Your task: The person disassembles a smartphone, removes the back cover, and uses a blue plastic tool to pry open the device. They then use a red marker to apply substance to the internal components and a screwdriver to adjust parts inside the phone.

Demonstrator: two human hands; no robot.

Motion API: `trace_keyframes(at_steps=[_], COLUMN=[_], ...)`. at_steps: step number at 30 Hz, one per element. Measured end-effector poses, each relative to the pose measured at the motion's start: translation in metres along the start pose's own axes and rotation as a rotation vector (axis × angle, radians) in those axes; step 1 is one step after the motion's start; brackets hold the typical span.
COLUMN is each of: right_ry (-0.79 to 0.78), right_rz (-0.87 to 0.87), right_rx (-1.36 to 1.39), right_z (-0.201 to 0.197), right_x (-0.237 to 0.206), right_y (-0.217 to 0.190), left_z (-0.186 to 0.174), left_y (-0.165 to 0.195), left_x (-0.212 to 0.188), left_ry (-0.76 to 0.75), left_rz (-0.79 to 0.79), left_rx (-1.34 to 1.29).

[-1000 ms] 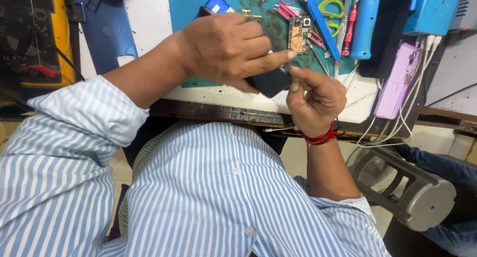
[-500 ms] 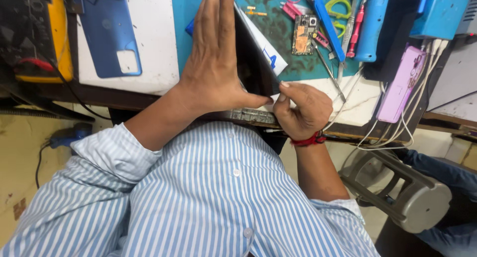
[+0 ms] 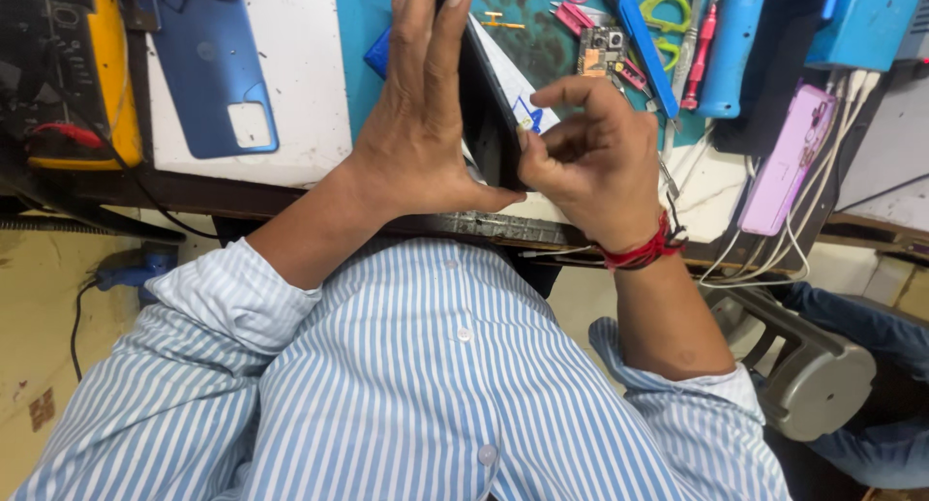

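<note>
A dark smartphone stands on edge above the teal work mat, tilted toward the left. My left hand lies flat against its left face, fingers stretched upward, thumb under its lower end. My right hand pinches the phone's right edge near the bottom with thumb and fingertips; a red thread band circles that wrist. Whether a small tool sits between the right fingers is hidden.
A blue phone back cover lies on a white board at the left. A yellow meter stands far left. A small circuit board, tweezers, blue tools and a pink phone with cables crowd the right. A grey stool stands lower right.
The phone has been turned up from lying under my left hand to standing on edge. My left hand went from curled over it to flat against it; my right hand rose to its edge.
</note>
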State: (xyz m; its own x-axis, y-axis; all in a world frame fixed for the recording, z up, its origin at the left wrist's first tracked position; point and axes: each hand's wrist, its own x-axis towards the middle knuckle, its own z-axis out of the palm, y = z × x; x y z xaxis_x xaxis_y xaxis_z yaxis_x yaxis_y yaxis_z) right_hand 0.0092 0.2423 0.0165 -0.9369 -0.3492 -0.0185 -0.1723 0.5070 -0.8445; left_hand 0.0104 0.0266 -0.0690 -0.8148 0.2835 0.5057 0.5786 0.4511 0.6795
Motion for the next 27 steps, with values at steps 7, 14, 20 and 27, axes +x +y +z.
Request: trace_keyframes(at_steps=[7,14,20,27], right_ry=[0.001,0.007,0.004,-0.019], right_rz=[-0.139,-0.27,0.132,0.067], right_rx=[-0.117,-0.148,0.482,0.385], right_z=[0.008,0.019,-0.005,-0.005], right_x=[0.051,0.092,0.049,-0.022], right_y=[-0.012,0.009,0.021,0.008], left_z=[-0.005,-0.004,-0.007,-0.003], left_y=[0.003,-0.003,-0.003,-0.001], left_x=[0.004,0.003,0.002,0.002], left_ry=[-0.031,-0.012,-0.002,0.046], left_rz=[-0.053,0.023,-0.031,-0.023], left_rx=[-0.021,-0.09,-0.091,-0.049])
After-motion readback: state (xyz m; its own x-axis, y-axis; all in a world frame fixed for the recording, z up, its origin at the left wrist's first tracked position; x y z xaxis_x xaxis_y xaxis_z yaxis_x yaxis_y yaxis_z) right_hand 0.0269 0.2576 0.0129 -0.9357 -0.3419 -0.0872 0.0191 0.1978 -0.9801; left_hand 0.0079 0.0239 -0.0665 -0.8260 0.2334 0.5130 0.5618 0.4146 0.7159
